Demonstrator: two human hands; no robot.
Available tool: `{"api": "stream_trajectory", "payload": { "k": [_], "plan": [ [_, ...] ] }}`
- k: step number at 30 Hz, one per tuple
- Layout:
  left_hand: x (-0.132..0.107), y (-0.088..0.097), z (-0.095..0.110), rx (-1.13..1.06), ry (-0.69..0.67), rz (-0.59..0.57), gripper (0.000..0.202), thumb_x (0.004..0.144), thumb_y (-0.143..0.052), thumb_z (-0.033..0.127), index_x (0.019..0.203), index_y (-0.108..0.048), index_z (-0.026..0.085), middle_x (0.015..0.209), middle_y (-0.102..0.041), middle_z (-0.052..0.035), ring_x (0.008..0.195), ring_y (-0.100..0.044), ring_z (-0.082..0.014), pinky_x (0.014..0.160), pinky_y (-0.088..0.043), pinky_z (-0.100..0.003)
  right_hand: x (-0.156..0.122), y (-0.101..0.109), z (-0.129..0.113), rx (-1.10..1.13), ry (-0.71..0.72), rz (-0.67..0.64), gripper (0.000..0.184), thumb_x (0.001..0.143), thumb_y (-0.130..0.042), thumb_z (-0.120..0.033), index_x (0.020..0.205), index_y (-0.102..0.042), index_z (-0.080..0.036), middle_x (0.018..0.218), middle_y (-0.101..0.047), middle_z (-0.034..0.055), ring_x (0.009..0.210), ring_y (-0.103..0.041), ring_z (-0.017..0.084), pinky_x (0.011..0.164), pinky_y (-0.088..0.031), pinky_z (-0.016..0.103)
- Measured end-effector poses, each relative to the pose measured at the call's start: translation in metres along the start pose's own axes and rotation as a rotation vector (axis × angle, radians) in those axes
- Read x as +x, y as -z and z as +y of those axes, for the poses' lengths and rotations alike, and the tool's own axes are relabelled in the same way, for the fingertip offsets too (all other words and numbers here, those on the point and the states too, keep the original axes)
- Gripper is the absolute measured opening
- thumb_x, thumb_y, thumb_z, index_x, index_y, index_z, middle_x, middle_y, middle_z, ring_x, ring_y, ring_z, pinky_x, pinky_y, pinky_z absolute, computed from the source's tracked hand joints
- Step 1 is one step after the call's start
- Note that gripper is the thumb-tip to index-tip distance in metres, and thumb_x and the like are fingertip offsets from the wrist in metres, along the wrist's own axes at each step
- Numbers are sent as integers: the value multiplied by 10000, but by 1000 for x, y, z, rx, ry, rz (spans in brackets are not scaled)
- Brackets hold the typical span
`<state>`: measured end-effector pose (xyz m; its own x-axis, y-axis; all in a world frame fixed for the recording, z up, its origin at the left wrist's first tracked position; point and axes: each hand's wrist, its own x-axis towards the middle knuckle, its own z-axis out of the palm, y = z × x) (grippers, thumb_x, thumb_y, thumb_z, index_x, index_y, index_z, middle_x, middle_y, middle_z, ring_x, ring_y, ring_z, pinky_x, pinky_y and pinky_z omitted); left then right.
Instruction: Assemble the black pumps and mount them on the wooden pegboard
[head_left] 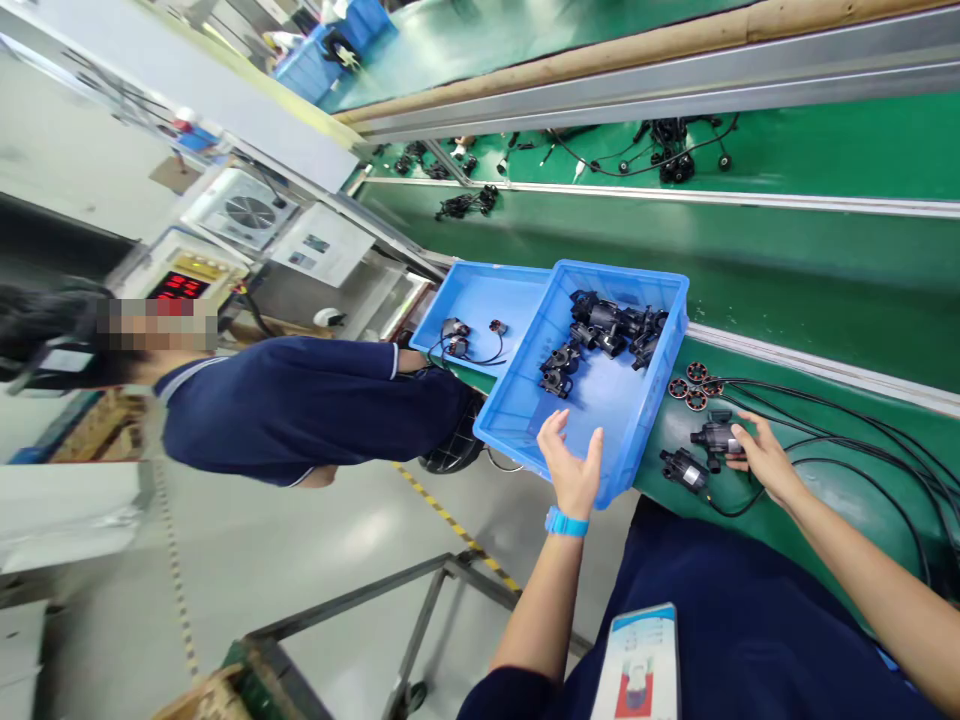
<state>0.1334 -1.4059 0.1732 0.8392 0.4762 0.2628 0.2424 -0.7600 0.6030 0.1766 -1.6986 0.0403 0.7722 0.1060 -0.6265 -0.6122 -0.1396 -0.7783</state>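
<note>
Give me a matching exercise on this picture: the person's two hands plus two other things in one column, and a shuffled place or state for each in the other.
Column one
1. Left hand
2. Right hand
3. Wristband
4. Four small round parts

Column two
A. Lying on the green bench, grouped close together
B. Fingers spread at the near side of the nearer blue bin, holding nothing
C. Bright blue, worn around a wrist
D. Fingers at a black part to the right of the bin

Right pairs: 1-B, 2-D, 3-C, 4-A
</note>
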Motion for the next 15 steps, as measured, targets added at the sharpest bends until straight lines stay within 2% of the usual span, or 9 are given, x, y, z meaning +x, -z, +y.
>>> {"api": "stream_trajectory", "payload": {
  "k": [1,3,6,9,11,12,15],
  "plan": [
    [12,-1,-10,52,18,-34,545,878,-660,410,1346,-454,222,1348,-491,-150,1268,-515,-276,1014,-480,-441,3,-6,1,87,-116,-58,540,918,-528,-626,1300,-464,-249,933,-641,45,723,-691,185,732,-644,408],
    [38,-7,-31,190,36,-132,539,875,-652,421,1337,-467,214,1344,-499,-146,1297,-492,-277,1059,-453,-442,10,-18,5,115,-239,-131,473,934,-486,-633,1134,-497,-204,785,-627,33,596,-650,160,702,-643,411],
    [81,-23,-61,440,91,-278,650,838,-681,455,1391,-436,216,1433,-447,-165,1335,-463,-320,1080,-425,-478,16,-30,13,4,-251,-213,485,929,-470,-657,976,-529,-179,640,-604,38,511,-596,168,641,-632,441],
    [124,-44,-86,621,222,-350,810,814,-671,564,1458,-358,184,1474,-412,-218,1336,-460,-387,1053,-428,-518,20,-26,13,-154,-174,-240,520,888,-536,-673,923,-612,-160,651,-629,83,577,-621,228,656,-604,488],
    [149,-57,-101,695,315,-430,863,823,-631,614,1470,-319,136,1423,-460,-245,1315,-489,-393,1045,-437,-493,25,-20,6,-248,-60,-175,449,883,-600,-600,991,-660,-168,797,-668,120,779,-653,282,811,-563,516],
    [159,-63,-107,722,346,-477,862,831,-624,606,1468,-309,117,1395,-482,-250,1295,-514,-383,1039,-444,-467,28,-18,1,-336,54,-127,393,894,-617,-533,1057,-670,-180,909,-678,135,904,-639,302,894,-522,518],
    [176,-74,-119,777,370,-575,838,817,-681,483,1466,-293,123,1373,-483,-244,1244,-576,-346,1022,-460,-410,41,-20,-16,-816,575,29,333,934,-580,-296,1247,-644,-204,1156,-639,158,1100,-547,324,985,-422,490]
  ]
}}
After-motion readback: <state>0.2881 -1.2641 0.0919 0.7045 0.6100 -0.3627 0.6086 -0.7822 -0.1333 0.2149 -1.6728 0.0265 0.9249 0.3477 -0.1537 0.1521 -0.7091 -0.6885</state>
